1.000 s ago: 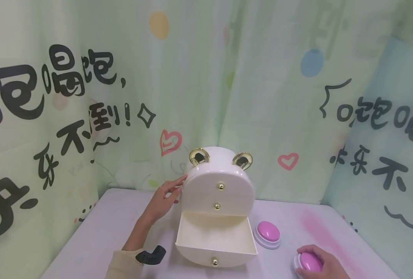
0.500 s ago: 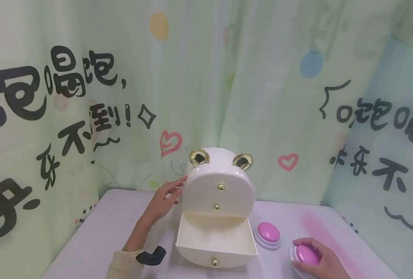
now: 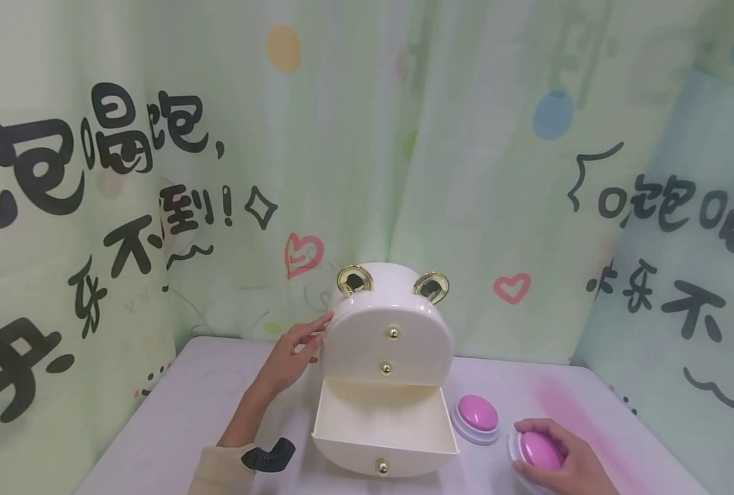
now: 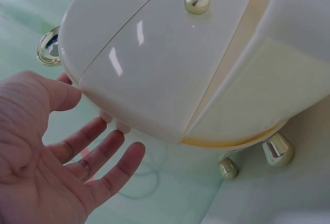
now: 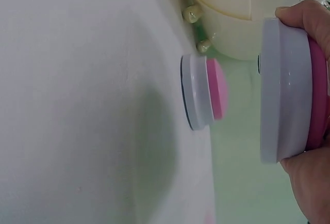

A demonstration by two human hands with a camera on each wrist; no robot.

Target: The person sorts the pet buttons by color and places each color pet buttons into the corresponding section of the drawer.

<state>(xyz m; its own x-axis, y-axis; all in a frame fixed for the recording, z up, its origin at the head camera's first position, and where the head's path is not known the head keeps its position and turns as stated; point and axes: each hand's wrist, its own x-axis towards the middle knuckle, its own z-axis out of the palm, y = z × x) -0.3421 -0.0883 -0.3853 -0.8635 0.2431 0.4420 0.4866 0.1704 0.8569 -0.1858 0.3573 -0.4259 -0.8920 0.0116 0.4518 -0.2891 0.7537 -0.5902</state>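
Note:
A white mini drawer cabinet (image 3: 357,344) with gold knobs and two gold-rimmed ears stands mid-table. Its bottom drawer (image 3: 348,452) is pulled out, and nothing shows inside. My left hand (image 3: 285,359) touches the cabinet's left side, thumb near the front edge and fingers fairly straight, as the left wrist view shows. In my right hand (image 3: 576,462) is a round push button (image 3: 541,450) with a white base and pink dome, gripped by its rim. The right wrist view shows that button (image 5: 286,90) raised off the table. A matching push button (image 3: 478,412) rests beside the drawer.
The white table (image 3: 218,385) has a pink smear of colour at right. Behind and at both sides hangs a pale green printed curtain (image 3: 367,137). Short gold feet (image 4: 278,149) hold the cabinet up off the surface.
My right hand has moved slightly left and up in the head view with the push button in it. The left hand, cabinet and other button have not moved.

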